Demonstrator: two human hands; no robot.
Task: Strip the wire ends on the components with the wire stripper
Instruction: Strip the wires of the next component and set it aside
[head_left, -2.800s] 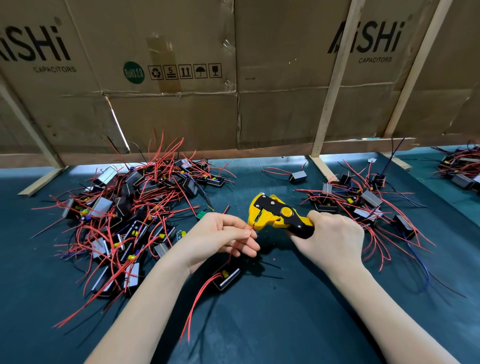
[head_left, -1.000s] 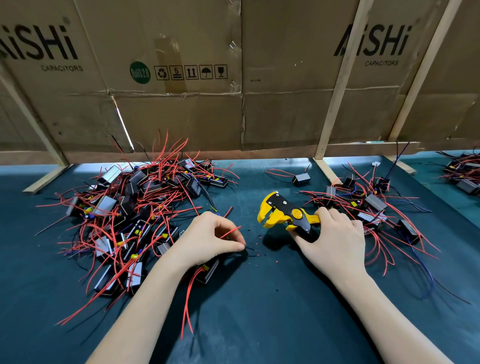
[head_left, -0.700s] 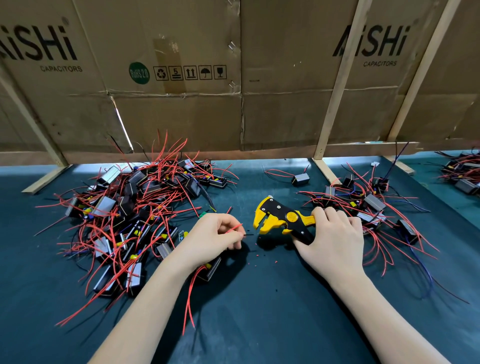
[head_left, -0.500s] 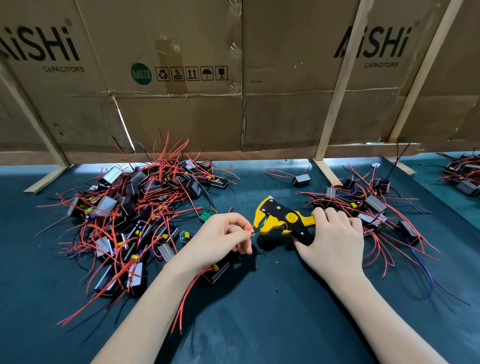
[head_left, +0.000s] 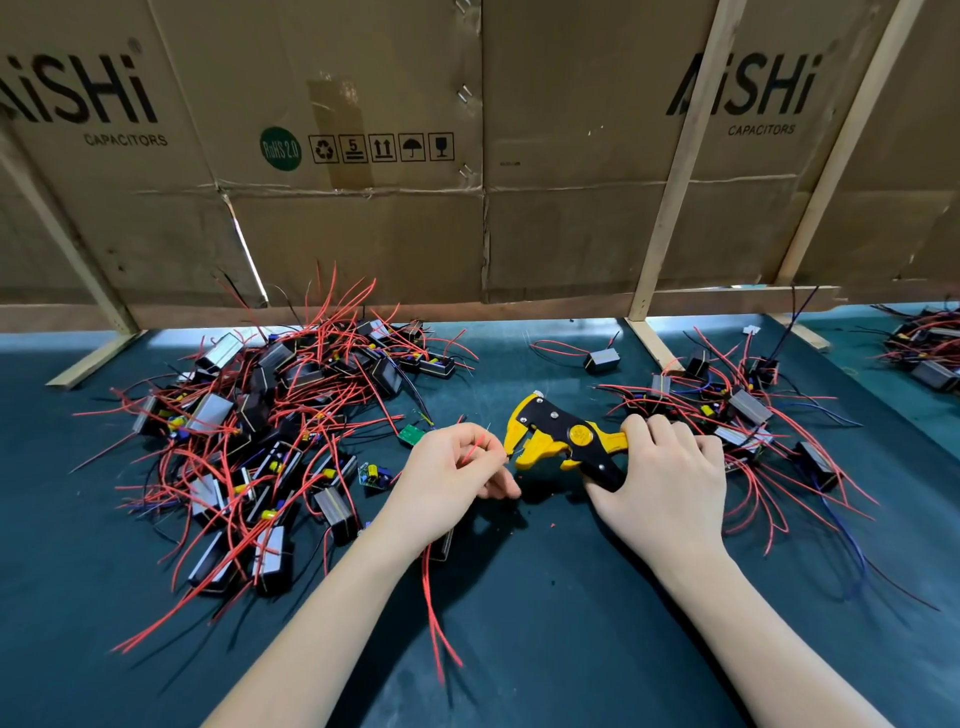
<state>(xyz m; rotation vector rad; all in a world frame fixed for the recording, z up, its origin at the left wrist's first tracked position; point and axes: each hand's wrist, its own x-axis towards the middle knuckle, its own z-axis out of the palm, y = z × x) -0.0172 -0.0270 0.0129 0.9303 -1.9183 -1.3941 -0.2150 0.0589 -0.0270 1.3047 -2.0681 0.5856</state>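
The left hand (head_left: 452, 470) pinches a red wire (head_left: 475, 448) between thumb and curled fingers, with the bared wire tip pointing at the head of the wire stripper (head_left: 563, 441). The right hand (head_left: 662, 478) grips the stripper's handles, fingers wrapped over the top; the yellow head stands slightly parted, just beside the wire tip. The component (head_left: 444, 540) belonging to this wire lies under the left wrist, mostly hidden, with two red leads trailing toward the near edge.

A large pile of components (head_left: 270, 436) with tangled red leads occupies the left of the dark green mat (head_left: 545, 623). A smaller pile (head_left: 737, 415) lies just right of the right hand. One single unit (head_left: 602, 359) sits apart near the cardboard wall (head_left: 363, 234). Bare mat extends between the forearms and toward the near edge.
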